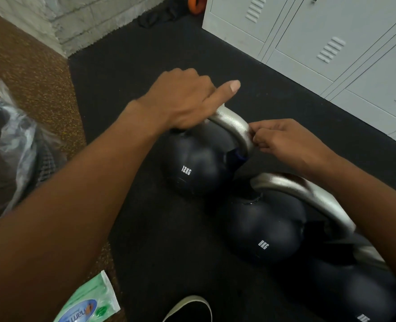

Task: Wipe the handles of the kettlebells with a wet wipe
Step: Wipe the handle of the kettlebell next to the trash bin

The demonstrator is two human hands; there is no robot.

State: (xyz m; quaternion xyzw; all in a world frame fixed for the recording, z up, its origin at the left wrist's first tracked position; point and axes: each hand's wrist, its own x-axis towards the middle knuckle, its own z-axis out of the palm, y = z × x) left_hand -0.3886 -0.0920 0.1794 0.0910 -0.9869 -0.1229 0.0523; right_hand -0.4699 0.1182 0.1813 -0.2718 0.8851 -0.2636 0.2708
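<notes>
Your left fingers (192, 77) are curled over the top left of the silver metal handle (234, 122) of the dark round 12KG kettlebell (192, 168), with the index finger sticking out straight and off the metal. Your left hand (180, 101) grips there. A thin pale edge shows under it on the handle; can't tell if that is the wipe. Your right fingers (259, 138) are bunched together, pinching the handle's right limb, and your right hand (285, 140) sits just beside the bell's shoulder.

The black rubber floor mat (145, 66) carries everything. Pale grey metal lockers (331, 31) run along its far right edge, and brown speckled flooring (29, 66) borders it on the left. The 12KG bell stands upright on the mat, farthest from you. The dark 8KG kettlebell (262, 228) stands just beside it, nearer you, its silver handle partly under your right forearm. A third dark kettlebell (355, 298) follows at bottom right, its label cut off.

A crumpled clear plastic bag (17, 135) lies on the brown floor at left. A green and white wet wipe pack (92, 300) lies at the bottom edge, straddling the brown floor and the mat. A dark shoe toe with a pale rim (187, 307) is just beside it. A small orange object (195, 4) sits at the top by the lockers.
</notes>
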